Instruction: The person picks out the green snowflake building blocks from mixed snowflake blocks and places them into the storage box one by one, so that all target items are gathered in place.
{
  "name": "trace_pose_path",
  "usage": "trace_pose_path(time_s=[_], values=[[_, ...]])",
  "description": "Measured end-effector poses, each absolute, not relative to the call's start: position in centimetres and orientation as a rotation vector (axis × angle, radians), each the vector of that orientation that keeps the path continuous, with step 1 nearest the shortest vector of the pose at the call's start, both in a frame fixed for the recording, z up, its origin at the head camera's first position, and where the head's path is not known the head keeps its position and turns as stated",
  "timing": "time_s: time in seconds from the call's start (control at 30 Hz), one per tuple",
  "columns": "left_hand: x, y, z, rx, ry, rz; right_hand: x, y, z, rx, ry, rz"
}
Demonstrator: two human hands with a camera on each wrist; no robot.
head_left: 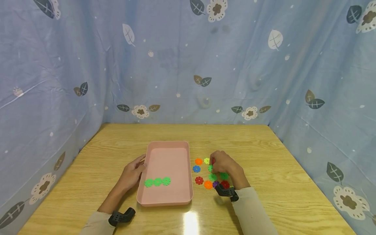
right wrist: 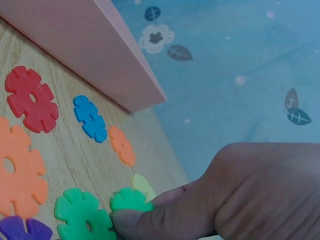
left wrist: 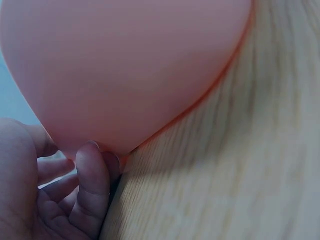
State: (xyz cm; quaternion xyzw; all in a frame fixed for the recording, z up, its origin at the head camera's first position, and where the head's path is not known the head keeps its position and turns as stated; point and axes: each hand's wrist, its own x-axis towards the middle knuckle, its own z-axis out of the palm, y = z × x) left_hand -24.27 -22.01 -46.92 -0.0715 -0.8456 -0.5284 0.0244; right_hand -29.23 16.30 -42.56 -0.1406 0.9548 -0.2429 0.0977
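The person's left hand [head_left: 131, 174] pinches the left edge of a shallow rectangular pink plastic tray [head_left: 168, 161] on the wooden table [head_left: 117, 143]. Three green flower-shaped plastic discs [head_left: 158, 181] lie in a row toward the tray's near-left corner. Beyond its right edge, the right hand [head_left: 224, 164] bends over loose multicoloured notched discs [head_left: 199, 180], thumb overlapping a green notched disc [right wrist: 129, 198]; whether it is gripped cannot be told.
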Motion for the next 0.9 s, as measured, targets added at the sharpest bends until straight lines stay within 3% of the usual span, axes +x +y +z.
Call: trace_pose_path(time_s=[0.9], values=[[-24.5, -22.1, -47.0, -0.216, -2.640, -1.614, -28.9, 16.6, -40.3, -0.720, 2.744, -1.203]])
